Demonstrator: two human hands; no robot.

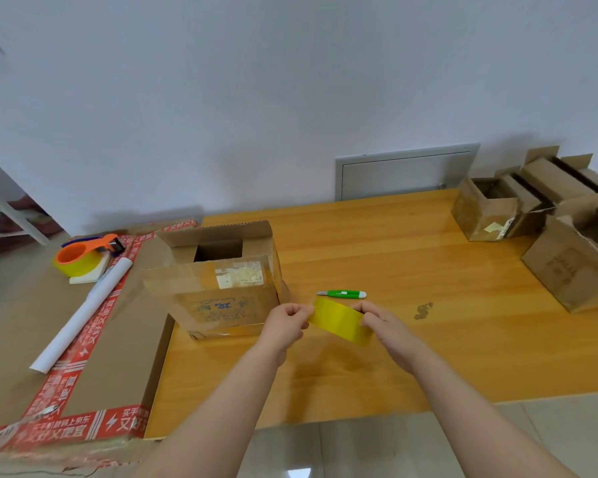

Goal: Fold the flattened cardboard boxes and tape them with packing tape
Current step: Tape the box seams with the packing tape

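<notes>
A short strip of yellow packing tape (pixel 339 319) is stretched between my two hands above the wooden table (pixel 411 339). My left hand (pixel 285 324) pinches its left end and my right hand (pixel 385 327) pinches its right end. Just left of my hands stands a folded cardboard box (pixel 218 288), its top flaps partly open and a white label on one flap. A green utility knife (pixel 344 294) lies on the table just beyond the tape strip. An orange tape dispenser (pixel 83 257) with a yellow roll sits at the far left.
A large flat cardboard sheet (pixel 49 339) edged with red printed tape covers the left side, with a white paper roll (pixel 80 315) lying on it. Several assembled cardboard boxes (pixel 539 215) crowd the table's right end. A dark stain (pixel 423 311) marks the wood.
</notes>
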